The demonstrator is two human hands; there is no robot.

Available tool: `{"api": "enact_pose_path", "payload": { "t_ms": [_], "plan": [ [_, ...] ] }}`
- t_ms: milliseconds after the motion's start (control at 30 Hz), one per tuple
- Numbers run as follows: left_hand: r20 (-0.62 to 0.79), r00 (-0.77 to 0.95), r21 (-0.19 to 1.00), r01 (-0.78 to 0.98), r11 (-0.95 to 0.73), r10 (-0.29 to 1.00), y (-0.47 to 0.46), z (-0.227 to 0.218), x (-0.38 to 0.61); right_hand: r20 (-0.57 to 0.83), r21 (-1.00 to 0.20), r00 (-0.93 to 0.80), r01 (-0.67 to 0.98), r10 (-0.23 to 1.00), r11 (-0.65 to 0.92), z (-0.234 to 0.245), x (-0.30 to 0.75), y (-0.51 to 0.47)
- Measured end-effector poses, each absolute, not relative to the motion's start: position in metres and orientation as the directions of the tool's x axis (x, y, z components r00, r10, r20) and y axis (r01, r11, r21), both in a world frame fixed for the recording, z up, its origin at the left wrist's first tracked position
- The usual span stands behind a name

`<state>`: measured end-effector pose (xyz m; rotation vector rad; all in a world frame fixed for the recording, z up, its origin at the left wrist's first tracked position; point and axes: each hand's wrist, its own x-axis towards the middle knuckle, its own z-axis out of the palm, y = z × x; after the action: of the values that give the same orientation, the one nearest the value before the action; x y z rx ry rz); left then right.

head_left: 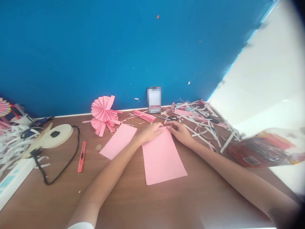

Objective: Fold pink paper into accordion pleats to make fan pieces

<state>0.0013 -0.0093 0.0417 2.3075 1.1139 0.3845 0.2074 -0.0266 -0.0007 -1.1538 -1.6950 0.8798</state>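
A pink sheet of paper [163,159] lies flat on the brown table [190,200] in front of me. My left hand [150,133] and my right hand [179,131] both rest on its far edge, fingers curled and pinching that edge where they meet. A second pink sheet [118,141] lies just to the left, under my left forearm. Behind it lie pleated pink paper fans [104,114] and a folded pink strip bundle [144,116].
An orange box cutter [81,156] and a black cable [64,165] lie at the left, by a tape roll [57,135] and a white power strip [13,179]. Paper scraps [205,122] and scissors [168,118] are piled at the right, with a plastic packet [264,149]. The blue wall [119,47] stands behind.
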Motion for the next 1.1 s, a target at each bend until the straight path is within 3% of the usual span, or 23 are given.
{"api": "enact_pose_path", "payload": {
  "t_ms": [167, 500, 867, 1100],
  "plan": [
    [0.043, 0.63, 0.593, 0.609, -0.527, 0.775, -0.004, 0.037, 0.001, 0.27, -0.902, -0.215, 0.285, 0.939, 0.325, -0.003, 0.208, -0.026],
    [-0.016, 0.678, 0.524, 0.632, -0.572, 0.735, -0.006, 0.04, 0.002, 0.32, -0.855, -0.197, 0.362, 0.927, 0.372, 0.0, 0.208, -0.027],
    [-0.035, 0.7, 0.589, 0.591, -0.551, 0.713, -0.004, 0.04, 0.0, 0.421, -0.744, -0.292, 0.431, 0.859, 0.511, 0.008, 0.204, -0.03],
    [-0.038, 0.697, 0.623, 0.578, -0.528, 0.716, -0.002, 0.044, -0.005, 0.319, -0.839, -0.261, 0.371, 0.911, 0.399, 0.003, 0.206, -0.03]
  ]
}}
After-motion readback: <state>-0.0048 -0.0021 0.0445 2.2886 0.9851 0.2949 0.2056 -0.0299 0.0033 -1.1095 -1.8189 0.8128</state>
